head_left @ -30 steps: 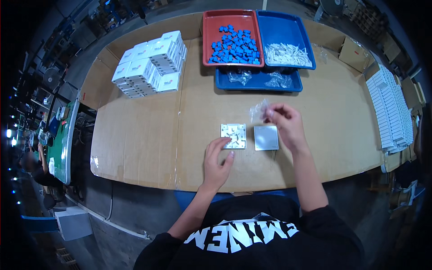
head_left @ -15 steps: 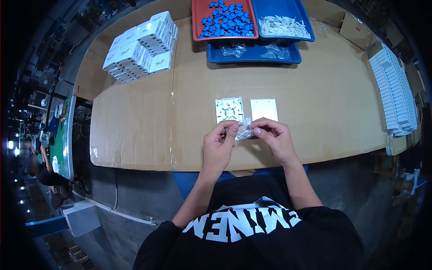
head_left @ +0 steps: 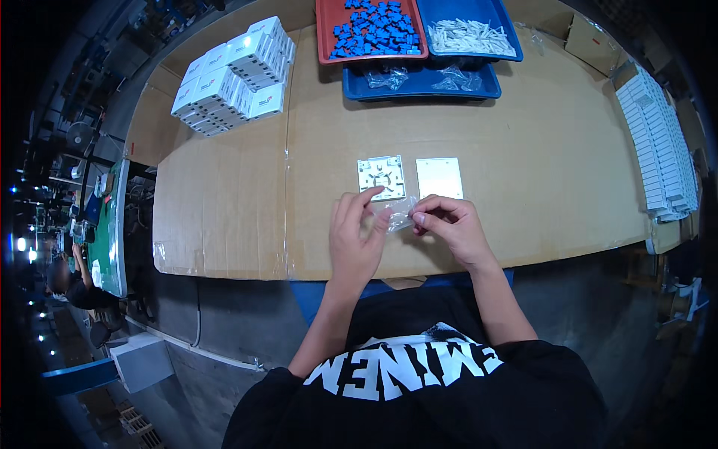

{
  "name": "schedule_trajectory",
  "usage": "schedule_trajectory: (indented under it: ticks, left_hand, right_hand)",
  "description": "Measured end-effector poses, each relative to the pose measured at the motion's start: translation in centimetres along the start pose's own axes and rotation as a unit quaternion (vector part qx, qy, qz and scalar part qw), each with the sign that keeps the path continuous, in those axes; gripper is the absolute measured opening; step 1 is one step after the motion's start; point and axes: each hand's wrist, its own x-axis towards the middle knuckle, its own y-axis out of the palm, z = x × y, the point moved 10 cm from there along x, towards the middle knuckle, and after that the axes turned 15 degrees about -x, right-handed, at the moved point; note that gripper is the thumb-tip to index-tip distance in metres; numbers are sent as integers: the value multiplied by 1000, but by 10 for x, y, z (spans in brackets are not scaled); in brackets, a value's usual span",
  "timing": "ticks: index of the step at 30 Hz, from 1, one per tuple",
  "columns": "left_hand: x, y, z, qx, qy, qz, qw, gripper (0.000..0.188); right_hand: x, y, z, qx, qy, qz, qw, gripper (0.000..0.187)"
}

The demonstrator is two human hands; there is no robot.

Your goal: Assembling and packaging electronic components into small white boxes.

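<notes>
A small clear plastic bag (head_left: 399, 217) is up over the near part of the table, pinched at its right edge between the thumb and fingers of my right hand (head_left: 456, 233). What is inside the bag is hard to make out. At the bag's left side is my left hand (head_left: 356, 236), its fingers apart and the thumb close to the plastic; whether it touches cannot be told. Just beyond lie a square white plastic base (head_left: 381, 177) with round inner guides and, to its right, a flat white cover (head_left: 440, 179). My left fingertips overlap the base's near edge.
At the back stand a red tray (head_left: 324, 37) of blue clips and a blue tray (head_left: 511, 30) of slim white pieces. A lower blue tray (head_left: 419, 96) holds clear bags. White boxes (head_left: 232, 75) are stacked left, white units (head_left: 658, 146) right. A person (head_left: 81, 280) works far left.
My left hand has loosened from the bag, its fingers spreading and rising toward the white base. My right hand keeps its pinch. The view has shifted slightly.
</notes>
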Motion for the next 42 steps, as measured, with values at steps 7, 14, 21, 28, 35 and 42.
schedule_trajectory:
  ticks: [7, 14, 21, 28, 35, 42]
  left_hand:
    - [3, 23, -34, 122, 110, 101, 981, 48]
    - [-2, 24, -8, 58, 53, 122, 990, 38]
    - [-4, 39, 0, -174, -85, 157, 968, 33]
    - [-34, 65, 49, -371, -268, 152, 876, 32]
    - [-61, 81, 69, -450, -378, 229, 776, 44]
    - [-71, 89, 60, -482, -400, 240, 742, 43]
  right_hand:
    - [-2, 9, 17, -73, -60, 8, 995, 20]
    - [-2, 8, -3, -116, -24, 39, 992, 26]
    - [-5, 16, 34, -240, -160, 48, 956, 51]
    - [1, 11, 22, -150, -112, 68, 980, 62]
    - [-6, 17, 16, -194, -79, 112, 971, 63]
    - [-13, 31, 19, -283, -61, 237, 927, 58]
